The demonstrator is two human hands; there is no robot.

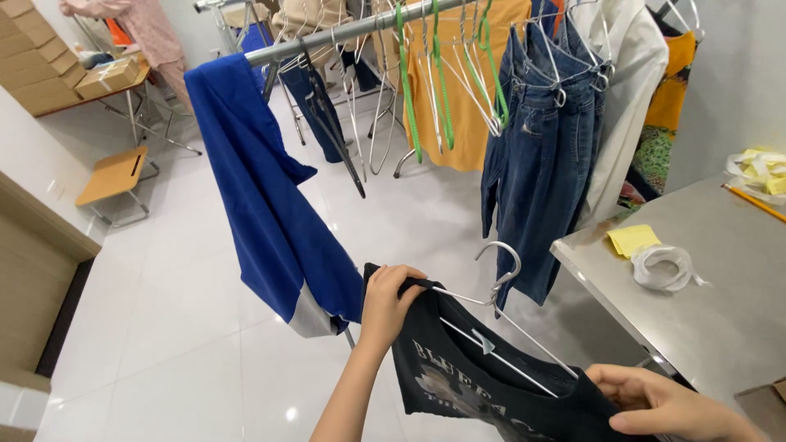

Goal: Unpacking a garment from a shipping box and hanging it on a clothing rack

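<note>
My left hand grips one shoulder of a black printed t-shirt at the lower middle. A silver wire hanger sits inside the shirt's neck, its hook sticking up. My right hand pinches the shirt's other shoulder at the lower right. Above hangs a metal clothes rail with a blue garment draped over its near end.
Several empty wire and green hangers, an orange garment, blue jeans and a white shirt hang on the rail. A steel table at right holds yellow notes, a tape roll and a pencil. A person stands far left by a wooden stool.
</note>
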